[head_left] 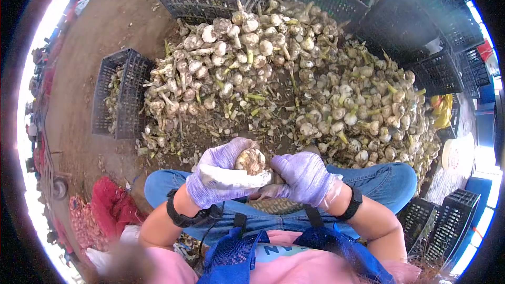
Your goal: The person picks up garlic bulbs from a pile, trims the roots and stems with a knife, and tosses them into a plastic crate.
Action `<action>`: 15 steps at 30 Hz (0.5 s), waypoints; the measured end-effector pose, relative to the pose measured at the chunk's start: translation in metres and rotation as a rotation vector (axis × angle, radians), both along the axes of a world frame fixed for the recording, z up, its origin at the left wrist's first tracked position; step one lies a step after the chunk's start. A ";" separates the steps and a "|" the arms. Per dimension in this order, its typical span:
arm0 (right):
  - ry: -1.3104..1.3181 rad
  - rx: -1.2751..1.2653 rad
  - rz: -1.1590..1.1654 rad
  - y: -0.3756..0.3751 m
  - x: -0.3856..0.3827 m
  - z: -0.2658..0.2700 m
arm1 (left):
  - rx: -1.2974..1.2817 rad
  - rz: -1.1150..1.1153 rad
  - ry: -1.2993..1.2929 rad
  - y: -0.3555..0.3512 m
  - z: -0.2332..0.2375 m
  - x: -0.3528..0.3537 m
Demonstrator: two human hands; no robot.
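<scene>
My left hand [218, 171], in a purple and white glove, is closed round a garlic bulb [250, 161] in front of my lap. A white wrap covers part of its fingers. Close on the right, my right hand [305, 176], in a purple glove, has its fingers curled beside the bulb. What it grips is hidden by the fingers. Beyond both hands lies a big pile of garlic [263, 47] with stems, and scraps of stem and skin are scattered over the ground.
Dark plastic crates stand at the left [131, 94], at the top [210, 5] and at the lower right [455, 221]. More garlic [368, 105] is heaped to the right. A red net bag [110, 202] lies at the lower left. My crossed legs [389, 176] are below the hands.
</scene>
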State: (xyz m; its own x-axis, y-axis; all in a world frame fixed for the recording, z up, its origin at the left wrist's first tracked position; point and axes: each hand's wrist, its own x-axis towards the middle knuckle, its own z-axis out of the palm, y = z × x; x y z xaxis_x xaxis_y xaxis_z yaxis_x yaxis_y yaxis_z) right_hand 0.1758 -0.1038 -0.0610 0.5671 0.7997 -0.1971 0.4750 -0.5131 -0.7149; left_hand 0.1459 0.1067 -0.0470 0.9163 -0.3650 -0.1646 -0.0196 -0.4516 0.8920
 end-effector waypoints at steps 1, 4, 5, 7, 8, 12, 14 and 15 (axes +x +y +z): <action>-0.006 -0.002 -0.011 -0.003 -0.001 -0.005 | -0.068 0.033 -0.004 0.001 -0.011 -0.004; -0.059 -0.107 -0.292 -0.027 -0.008 -0.073 | 0.285 0.003 -0.176 -0.001 -0.023 -0.013; 0.042 -0.163 -0.501 -0.051 0.007 -0.083 | 0.090 0.056 0.047 -0.005 0.007 -0.010; 0.102 -0.279 -0.660 -0.063 0.023 -0.079 | 0.053 0.119 0.115 -0.002 0.010 -0.008; 0.075 -0.332 -0.620 -0.060 0.016 -0.077 | 0.027 0.178 0.208 0.000 0.007 -0.006; 0.559 0.162 -0.559 -0.042 0.007 -0.044 | -0.046 0.133 0.119 0.004 -0.019 -0.002; 0.686 0.077 -0.406 -0.043 0.009 -0.034 | 0.036 -0.206 -0.219 0.017 -0.025 0.003; 0.792 0.130 -0.387 -0.039 0.009 -0.028 | 0.057 -0.222 -0.253 0.016 -0.028 0.004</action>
